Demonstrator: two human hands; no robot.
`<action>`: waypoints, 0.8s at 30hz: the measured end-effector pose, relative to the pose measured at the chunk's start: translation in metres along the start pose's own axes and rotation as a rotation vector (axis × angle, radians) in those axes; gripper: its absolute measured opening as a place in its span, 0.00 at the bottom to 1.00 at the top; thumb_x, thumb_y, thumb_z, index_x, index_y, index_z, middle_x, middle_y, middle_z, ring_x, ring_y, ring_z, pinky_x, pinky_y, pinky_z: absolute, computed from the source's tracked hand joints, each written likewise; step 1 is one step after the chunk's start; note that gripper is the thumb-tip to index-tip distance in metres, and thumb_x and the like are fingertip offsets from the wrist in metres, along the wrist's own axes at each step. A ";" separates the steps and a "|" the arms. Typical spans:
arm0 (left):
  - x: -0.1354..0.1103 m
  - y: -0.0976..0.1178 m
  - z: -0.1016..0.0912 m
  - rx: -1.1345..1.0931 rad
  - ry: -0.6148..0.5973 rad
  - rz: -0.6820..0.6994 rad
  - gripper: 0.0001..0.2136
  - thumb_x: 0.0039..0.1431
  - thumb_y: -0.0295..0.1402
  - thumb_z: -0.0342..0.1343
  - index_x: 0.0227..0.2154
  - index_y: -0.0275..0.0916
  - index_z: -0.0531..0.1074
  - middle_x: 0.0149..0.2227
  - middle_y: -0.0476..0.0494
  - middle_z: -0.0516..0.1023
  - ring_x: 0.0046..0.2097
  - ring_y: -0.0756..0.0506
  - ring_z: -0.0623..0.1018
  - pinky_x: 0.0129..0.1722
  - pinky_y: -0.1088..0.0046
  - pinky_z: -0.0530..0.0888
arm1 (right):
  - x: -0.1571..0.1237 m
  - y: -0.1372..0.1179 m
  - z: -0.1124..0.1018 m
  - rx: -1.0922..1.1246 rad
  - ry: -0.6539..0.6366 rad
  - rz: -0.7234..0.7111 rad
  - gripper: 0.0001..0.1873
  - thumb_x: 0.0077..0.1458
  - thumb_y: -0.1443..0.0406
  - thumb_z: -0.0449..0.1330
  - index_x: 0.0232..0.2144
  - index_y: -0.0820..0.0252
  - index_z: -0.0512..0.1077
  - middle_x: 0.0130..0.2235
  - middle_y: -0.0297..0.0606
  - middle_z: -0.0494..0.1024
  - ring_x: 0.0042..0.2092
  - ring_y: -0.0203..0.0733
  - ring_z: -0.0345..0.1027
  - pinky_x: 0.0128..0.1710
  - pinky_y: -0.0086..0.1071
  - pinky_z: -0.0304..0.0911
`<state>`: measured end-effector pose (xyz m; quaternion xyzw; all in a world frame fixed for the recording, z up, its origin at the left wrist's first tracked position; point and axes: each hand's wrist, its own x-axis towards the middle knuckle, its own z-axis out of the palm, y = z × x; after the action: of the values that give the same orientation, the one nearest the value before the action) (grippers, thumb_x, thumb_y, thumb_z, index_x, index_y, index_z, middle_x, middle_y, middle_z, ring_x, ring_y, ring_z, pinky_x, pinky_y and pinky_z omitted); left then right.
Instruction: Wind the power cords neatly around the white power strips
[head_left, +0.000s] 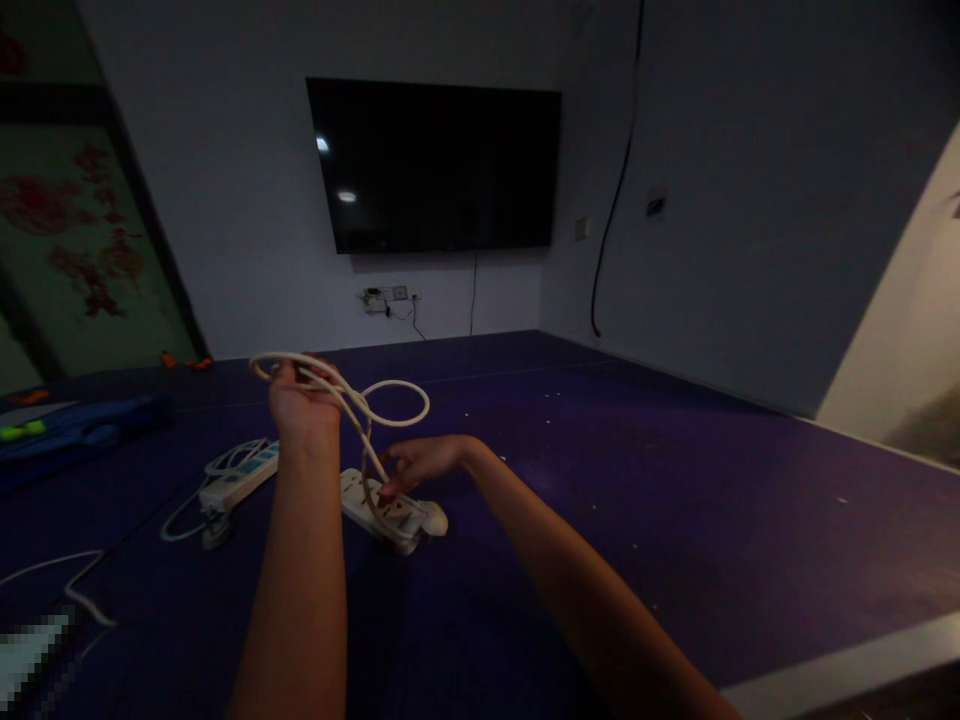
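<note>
- My left hand [304, 398] is raised with its fingers curled around loops of white cable [364, 437]; the fingertips are partly lost behind the strands.
- My right hand [424, 460] is lower, fingers bent and part-closed at the cable, just over the near power strip [396, 512]; I cannot tell whether they grip it or only touch.
- That strip lies on the purple floor [600, 460] between my forearms, some sockets covered by my fingers and the cable.
- A rounded, pale, plug-like piece [434, 520] sits at its right end, too dim to make out.
- Left of my left forearm lies a second power strip [238, 486], its far end hidden by that arm.
- The blue cloth [97, 436] is cut off at the left edge; a pale corner object [30, 655] is pixelated beyond reading.
</note>
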<state>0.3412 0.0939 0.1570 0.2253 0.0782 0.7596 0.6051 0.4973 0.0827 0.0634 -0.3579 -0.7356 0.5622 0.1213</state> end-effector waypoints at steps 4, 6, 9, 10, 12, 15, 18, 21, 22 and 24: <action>-0.003 0.004 0.002 -0.102 -0.004 0.044 0.19 0.67 0.31 0.39 0.17 0.38 0.56 0.16 0.53 0.61 0.17 0.55 0.61 0.18 0.82 0.62 | 0.003 0.002 0.006 0.137 -0.089 -0.013 0.34 0.40 0.61 0.72 0.47 0.61 0.63 0.32 0.34 0.78 0.34 0.36 0.73 0.32 0.25 0.64; -0.004 0.006 0.004 -0.125 -0.014 0.066 0.20 0.68 0.34 0.38 0.18 0.38 0.55 0.16 0.53 0.59 0.17 0.55 0.61 0.18 0.82 0.62 | 0.005 0.003 0.010 0.173 -0.085 -0.016 0.37 0.36 0.61 0.74 0.47 0.61 0.61 0.32 0.34 0.78 0.34 0.38 0.74 0.32 0.26 0.65; -0.004 0.009 0.005 -0.147 0.001 0.072 0.20 0.68 0.36 0.38 0.18 0.38 0.55 0.16 0.55 0.57 0.17 0.56 0.59 0.19 0.83 0.60 | 0.009 0.003 0.015 0.163 0.020 0.003 0.40 0.35 0.62 0.74 0.49 0.59 0.59 0.34 0.34 0.76 0.33 0.37 0.73 0.31 0.27 0.67; -0.004 0.010 0.004 -0.152 0.003 0.070 0.20 0.68 0.35 0.38 0.19 0.38 0.55 0.16 0.55 0.57 0.17 0.57 0.59 0.19 0.83 0.60 | 0.011 0.003 0.017 0.138 0.065 -0.001 0.41 0.35 0.63 0.74 0.49 0.59 0.59 0.35 0.34 0.76 0.34 0.37 0.73 0.31 0.26 0.67; -0.004 0.011 0.004 -0.159 0.005 0.068 0.19 0.69 0.34 0.38 0.19 0.38 0.55 0.16 0.55 0.57 0.17 0.57 0.59 0.20 0.83 0.60 | 0.015 0.004 0.018 0.066 0.106 -0.043 0.38 0.37 0.63 0.73 0.49 0.59 0.61 0.38 0.34 0.75 0.36 0.36 0.71 0.33 0.26 0.66; -0.006 0.011 0.004 -0.159 0.006 0.062 0.20 0.69 0.34 0.37 0.19 0.38 0.54 0.15 0.55 0.56 0.17 0.57 0.58 0.20 0.82 0.60 | 0.023 0.006 0.020 -0.044 0.030 -0.134 0.22 0.44 0.67 0.69 0.42 0.65 0.68 0.37 0.34 0.75 0.38 0.34 0.69 0.38 0.24 0.64; -0.006 0.011 0.004 -0.160 -0.008 0.051 0.20 0.69 0.34 0.36 0.19 0.38 0.54 0.15 0.55 0.56 0.17 0.57 0.58 0.20 0.83 0.60 | 0.029 0.008 0.023 -0.039 -0.074 -0.150 0.02 0.54 0.73 0.60 0.33 0.69 0.71 0.32 0.34 0.75 0.37 0.32 0.69 0.41 0.23 0.61; -0.004 0.012 0.004 -0.166 -0.020 0.060 0.20 0.69 0.35 0.36 0.19 0.38 0.55 0.16 0.54 0.57 0.18 0.56 0.59 0.20 0.83 0.61 | 0.031 0.010 0.027 0.081 -0.129 -0.109 0.09 0.61 0.69 0.54 0.30 0.68 0.70 0.26 0.34 0.75 0.31 0.32 0.68 0.36 0.24 0.60; -0.003 0.013 0.003 -0.162 -0.026 0.068 0.20 0.69 0.35 0.36 0.19 0.38 0.56 0.16 0.54 0.57 0.18 0.56 0.60 0.20 0.82 0.61 | 0.031 0.012 0.029 0.117 -0.134 -0.091 0.11 0.62 0.67 0.53 0.29 0.67 0.69 0.24 0.34 0.74 0.28 0.31 0.67 0.33 0.23 0.60; -0.001 0.014 0.000 -0.146 -0.044 0.084 0.20 0.68 0.34 0.37 0.18 0.38 0.56 0.16 0.53 0.57 0.18 0.56 0.60 0.20 0.82 0.62 | 0.029 0.013 0.030 0.180 -0.133 -0.070 0.16 0.63 0.61 0.52 0.26 0.66 0.66 0.20 0.31 0.71 0.22 0.29 0.62 0.27 0.23 0.57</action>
<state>0.3290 0.0891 0.1624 0.2003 -0.0002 0.7827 0.5893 0.4646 0.0810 0.0346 -0.2814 -0.7008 0.6438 0.1233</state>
